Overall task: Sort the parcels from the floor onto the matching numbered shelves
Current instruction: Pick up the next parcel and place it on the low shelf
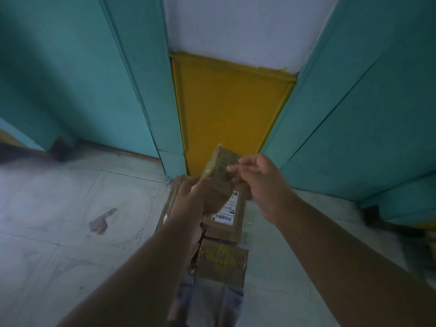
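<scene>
A small brown parcel [218, 178] wrapped in clear tape is held up in front of me. My left hand [191, 201] grips its lower end from below. My right hand [259, 182] has its fingers curled at the parcel's right edge; whether they pinch it I cannot tell. Below them on the floor lies a flat brown parcel with a white barcode label [232, 215]. Another brown parcel with yellow marks [223, 263] lies nearer to me. No numbered shelf is in view.
Teal cabinet doors stand to the left [94, 79] and right [365, 114], with a yellow wall panel [231, 107] between them. The pale tiled floor [59, 220] has a dark stain at the left. My trouser legs show at the bottom.
</scene>
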